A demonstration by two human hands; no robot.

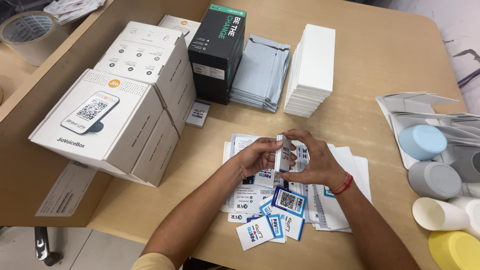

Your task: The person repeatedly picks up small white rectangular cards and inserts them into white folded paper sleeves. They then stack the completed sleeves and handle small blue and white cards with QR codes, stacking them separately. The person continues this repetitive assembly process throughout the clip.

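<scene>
My left hand and my right hand meet over the middle of the table, both gripping a small stack of white and blue cards held on edge. Under my hands lies a spread of printed paper sheets and several loose blue and white code cards. One more small card leans against the white boxes to the left.
Several white cartons are stacked at the left, beside a black box. Behind lie a pile of grey pouches and a stack of white cards. Round coloured speakers and pouches sit at the right edge; a tape roll at far left.
</scene>
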